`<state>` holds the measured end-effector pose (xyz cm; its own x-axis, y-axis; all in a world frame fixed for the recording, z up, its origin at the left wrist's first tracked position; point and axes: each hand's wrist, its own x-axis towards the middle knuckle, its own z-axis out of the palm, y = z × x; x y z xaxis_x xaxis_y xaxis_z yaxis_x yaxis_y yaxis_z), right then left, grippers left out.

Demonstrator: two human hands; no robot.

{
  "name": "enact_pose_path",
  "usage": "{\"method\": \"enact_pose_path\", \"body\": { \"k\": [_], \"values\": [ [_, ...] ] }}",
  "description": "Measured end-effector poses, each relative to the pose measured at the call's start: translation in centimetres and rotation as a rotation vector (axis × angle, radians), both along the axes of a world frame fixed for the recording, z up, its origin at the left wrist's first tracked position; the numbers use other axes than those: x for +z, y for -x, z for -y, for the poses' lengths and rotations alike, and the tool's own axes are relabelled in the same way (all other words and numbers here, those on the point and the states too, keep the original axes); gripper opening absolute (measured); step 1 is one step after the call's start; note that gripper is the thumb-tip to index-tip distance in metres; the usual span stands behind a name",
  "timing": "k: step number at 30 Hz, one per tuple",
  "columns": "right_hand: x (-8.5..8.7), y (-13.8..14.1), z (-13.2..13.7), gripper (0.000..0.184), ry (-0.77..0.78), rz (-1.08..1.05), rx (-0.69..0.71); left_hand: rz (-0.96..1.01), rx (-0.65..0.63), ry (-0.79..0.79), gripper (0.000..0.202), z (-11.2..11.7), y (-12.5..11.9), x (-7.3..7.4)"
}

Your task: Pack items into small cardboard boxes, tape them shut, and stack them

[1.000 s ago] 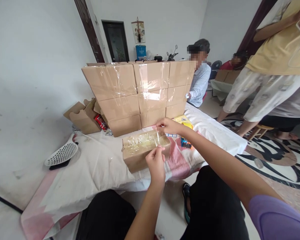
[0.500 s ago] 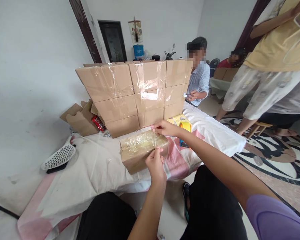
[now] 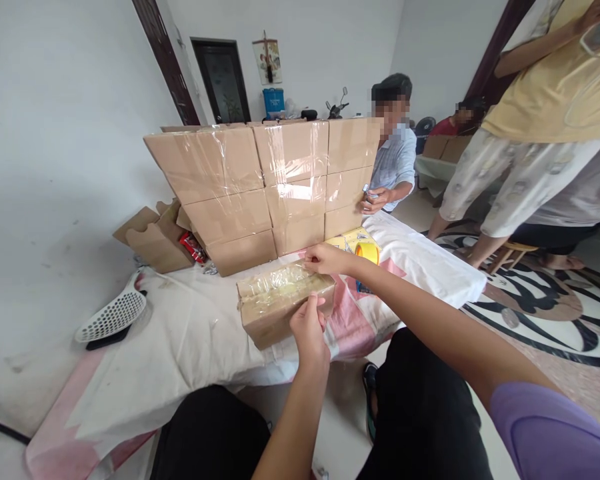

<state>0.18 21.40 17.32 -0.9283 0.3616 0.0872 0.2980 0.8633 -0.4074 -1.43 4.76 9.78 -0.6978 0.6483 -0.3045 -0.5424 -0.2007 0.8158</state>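
Note:
A small cardboard box [image 3: 267, 323] lies near the table's front edge, its top covered with wrinkled, shiny clear tape [image 3: 280, 279]. My left hand [image 3: 309, 323] is closed in a pinch at the near top edge, toward the right end, on the tape there. At the far right corner, my right hand [image 3: 325, 259] also has its fingers pinched on the tape. The exact grip between the fingertips is small and partly hidden. Just beyond my right forearm stands a yellow tape roll [image 3: 368, 252], with a blue part below it partly covered by the arm.
Stacked, taped cardboard boxes [image 3: 230, 160] rise behind the small box. Left of them sits an open carton [image 3: 163, 243] beside a red packet [image 3: 193, 247]. A white perforated scoop [image 3: 113, 315] lies at the left. Across the table, a person [image 3: 393, 157] holds something small; another person [image 3: 545, 113] stands right.
My hands stay pinched at nearly the same spots on the box. The view shifts slightly, and the person across the table has brought a hand closer to the stacked boxes.

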Motion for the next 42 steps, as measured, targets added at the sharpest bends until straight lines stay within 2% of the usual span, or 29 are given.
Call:
{"method": "enact_pose_path", "body": {
  "k": [3,5,8,10,12,15,17,20,21,22,24,26,29,32,34,37,42],
  "values": [
    [0.6,0.1,0.1,0.022,-0.068,0.016,-0.034,-0.015,-0.002,0.009,0.044,0.1,0.0,0.0],
    [0.8,0.0,0.2,0.022,-0.106,0.027,-0.120,-0.016,-0.007,0.011,0.046,0.1,0.0,-0.2],
    [0.2,-0.1,0.6,0.032,-0.128,0.004,-0.274,-0.069,-0.016,0.056,0.052,-0.1,0.0,-1.2],
    [-0.7,-0.4,1.0,0.037,-0.016,-0.110,-0.334,-0.125,-0.018,0.096,0.054,-0.2,-0.1,-2.2],
    [-1.7,-0.8,1.3,0.037,0.163,-0.226,-0.363,-0.174,-0.016,0.118,0.055,-0.1,-0.2,-3.3],
    [-3.0,-2.1,1.9,0.038,0.341,-0.290,-0.388,-0.254,-0.007,0.130,0.054,0.7,-0.1,-4.3],
    [-3.6,-3.2,2.5,0.044,0.495,-0.328,-0.401,-0.528,0.056,0.079,0.047,1.8,0.2,-4.3],
    [-4.6,-4.4,3.4,0.047,0.789,-0.425,-0.377,-1.340,0.292,-0.040,0.015,3.3,1.2,-3.2],
    [-5.0,-4.6,3.6,0.045,0.837,-0.448,-0.362,-1.590,0.345,-0.038,0.011,3.7,1.6,-2.8],
    [-5.3,-4.8,3.7,0.043,0.857,-0.464,-0.354,-1.766,0.358,-0.004,0.019,3.9,1.8,-2.5],
    [-5.7,-4.8,3.4,0.041,0.820,-0.460,-0.398,-1.952,0.300,0.092,0.035,4.0,2.2,-2.3],
    [-5.6,-4.7,2.1,0.038,0.733,-0.444,-0.513,-2.003,0.232,0.142,0.042,3.9,2.1,-2.8],
    [-4.5,-4.3,-1.6,0.031,0.588,-0.466,-0.676,-2.016,0.225,0.179,0.046,3.6,1.7,-4.3],
    [-3.3,-3.3,-6.0,0.023,0.480,-0.432,-0.762,-2.015,0.232,0.203,0.050,3.3,1.2,-5.6],
    [-3.2,-2.2,-8.4,0.017,0.434,-0.346,-0.803,-2.006,0.235,0.208,0.053,3.0,1.0,-6.1],
    [-4.2,-0.5,-10.4,0.021,0.407,-0.195,-0.847,-1.993,0.239,0.210,0.054,2.9,1.0,-6.3],
    [-7.3,1.7,-11.3,0.028,0.400,-0.079,-0.921,-1.992,0.236,0.187,0.053,3.0,1.2,-5.9]
  ]
}}
